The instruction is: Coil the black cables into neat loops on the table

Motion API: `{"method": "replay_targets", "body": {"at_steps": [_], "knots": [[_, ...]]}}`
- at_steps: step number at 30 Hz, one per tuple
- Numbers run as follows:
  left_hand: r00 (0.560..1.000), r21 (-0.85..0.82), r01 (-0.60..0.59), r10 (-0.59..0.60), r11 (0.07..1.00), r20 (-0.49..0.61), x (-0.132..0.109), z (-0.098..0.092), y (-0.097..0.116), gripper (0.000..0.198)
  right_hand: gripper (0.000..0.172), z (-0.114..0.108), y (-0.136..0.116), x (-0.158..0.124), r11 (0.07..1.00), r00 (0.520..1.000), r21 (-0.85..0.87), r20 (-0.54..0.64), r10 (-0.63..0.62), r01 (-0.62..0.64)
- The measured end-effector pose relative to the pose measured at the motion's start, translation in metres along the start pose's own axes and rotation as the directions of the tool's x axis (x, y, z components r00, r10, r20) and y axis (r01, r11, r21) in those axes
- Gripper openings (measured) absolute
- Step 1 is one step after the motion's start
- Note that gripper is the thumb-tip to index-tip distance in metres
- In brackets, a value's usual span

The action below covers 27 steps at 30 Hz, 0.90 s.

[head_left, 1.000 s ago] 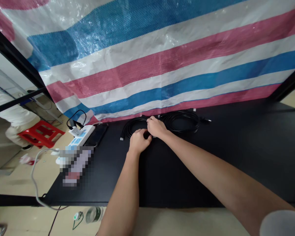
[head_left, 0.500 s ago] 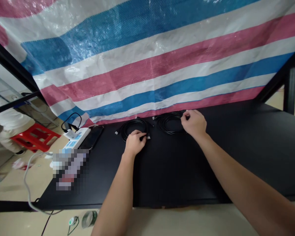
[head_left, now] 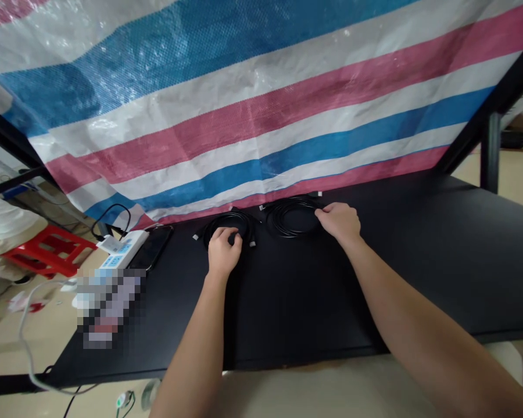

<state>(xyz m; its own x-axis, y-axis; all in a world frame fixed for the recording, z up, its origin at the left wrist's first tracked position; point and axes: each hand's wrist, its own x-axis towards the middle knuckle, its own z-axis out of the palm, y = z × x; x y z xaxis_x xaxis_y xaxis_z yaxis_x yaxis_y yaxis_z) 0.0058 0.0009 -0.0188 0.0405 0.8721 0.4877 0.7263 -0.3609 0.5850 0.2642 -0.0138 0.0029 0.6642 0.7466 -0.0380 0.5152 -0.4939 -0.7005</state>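
head | left grip [head_left: 224, 249] on black cable coil [head_left: 229, 216] | right grip [head_left: 337, 222] on second coil [head_left: 293, 233]

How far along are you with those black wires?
Already done: two black cables lie in neat coils on the black table. In hand: the left hand rests on the left coil, and the right hand touches the edge of the right coil. Left: the plug ends poke out loose, and no tie shows.
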Motion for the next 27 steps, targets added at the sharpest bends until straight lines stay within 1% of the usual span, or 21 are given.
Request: {"method": "replay_targets", "body": {"at_steps": [2, 4, 6, 7, 8, 9, 11, 12, 13, 15, 17, 20, 22, 24, 26, 27], "knots": [[1.000, -0.006, 0.002, -0.002, 1.000, -0.007, 0.000, 0.001, 0.000, 0.017, 0.008, 0.001, 0.002, 0.002, 0.999, 1.000, 0.032, -0.007, 0.000, 0.001], [1.000, -0.019, 0.000, 0.000, 1.000, -0.018, 0.000, 0.001, -0.001, 0.016, 0.003, 0.005, 0.006, 0.005, 0.994, 0.999, 0.104, -0.030, -0.030, 0.033], [0.999, -0.033, -0.005, 0.004, 0.999, -0.033, 0.000, 0.002, -0.003, 0.016, 0.007, 0.009, 0.009, 0.009, 0.960, 0.994, 0.263, -0.081, -0.072, 0.091], [0.999, -0.041, -0.007, 0.005, 0.999, -0.043, 0.001, 0.002, -0.004, 0.016, 0.008, 0.011, 0.011, 0.012, 0.918, 0.991, 0.378, -0.107, -0.082, 0.116], [0.998, -0.050, -0.007, 0.004, 0.999, -0.055, 0.001, 0.002, -0.006, 0.016, 0.008, 0.013, 0.012, 0.014, 0.854, 0.990, 0.505, -0.117, -0.080, 0.129], [0.998, -0.063, -0.006, 0.002, 0.998, -0.066, 0.002, 0.002, -0.007, 0.016, 0.006, 0.014, 0.014, 0.016, 0.767, 0.992, 0.629, -0.102, -0.079, 0.126], [0.997, -0.111, -0.011, 0.003, 0.994, -0.077, 0.002, 0.003, -0.009, 0.017, 0.006, 0.014, 0.016, 0.019, 0.565, 0.994, 0.822, -0.009, -0.111, 0.070], [0.997, -0.150, -0.017, 0.006, 0.989, -0.075, 0.002, 0.003, -0.009, 0.018, 0.009, 0.013, 0.017, 0.019, 0.476, 0.987, 0.879, 0.048, -0.151, 0.030], [0.998, -0.199, -0.024, 0.011, 0.980, -0.065, 0.002, 0.004, -0.008, 0.021, 0.011, 0.012, 0.017, 0.019, 0.406, 0.974, 0.914, 0.099, -0.203, -0.008], [0.999, -0.321, -0.033, 0.026, 0.947, -0.026, 0.000, 0.006, -0.006, 0.028, 0.016, 0.008, 0.017, 0.017, 0.322, 0.940, 0.944, 0.168, -0.295, -0.068], [0.999, -0.448, -0.021, 0.037, 0.894, 0.027, -0.004, 0.011, -0.001, 0.035, 0.020, 0.006, 0.016, 0.013, 0.291, 0.911, 0.951, 0.208, -0.356, -0.104], [0.994, -0.590, 0.028, 0.037, 0.807, 0.099, -0.010, 0.020, 0.009, 0.042, 0.023, 0.007, 0.012, 0.006, 0.280, 0.886, 0.952, 0.232, -0.401, -0.123], [0.992, -0.630, 0.066, 0.018, 0.774, 0.127, -0.013, 0.024, 0.016, 0.039, 0.024, 0.010, 0.010, 0.001, 0.287, 0.870, 0.951, 0.236, -0.433, -0.115], [0.990, -0.645, 0.107, -0.020, 0.757, 0.141, -0.014, 0.026, 0.021, 0.030, 0.026, 0.012, 0.008, -0.002, 0.296, 0.855, 0.950, 0.229, -0.465, -0.094], [0.986, -0.661, 0.162, -0.098, 0.732, 0.133, -0.013, 0.026, 0.024, 0.022, 0.027, 0.013, 0.009, 0.000, 0.290, 0.860, 0.955, 0.204, -0.468, -0.069], [0.981, -0.674, 0.195, -0.154, 0.712, 0.121, -0.011, 0.025, 0.024, 0.019, 0.028, 0.013, 0.011, 0.003, 0.275, 0.874, 0.960, 0.179, -0.453, -0.054]]}}
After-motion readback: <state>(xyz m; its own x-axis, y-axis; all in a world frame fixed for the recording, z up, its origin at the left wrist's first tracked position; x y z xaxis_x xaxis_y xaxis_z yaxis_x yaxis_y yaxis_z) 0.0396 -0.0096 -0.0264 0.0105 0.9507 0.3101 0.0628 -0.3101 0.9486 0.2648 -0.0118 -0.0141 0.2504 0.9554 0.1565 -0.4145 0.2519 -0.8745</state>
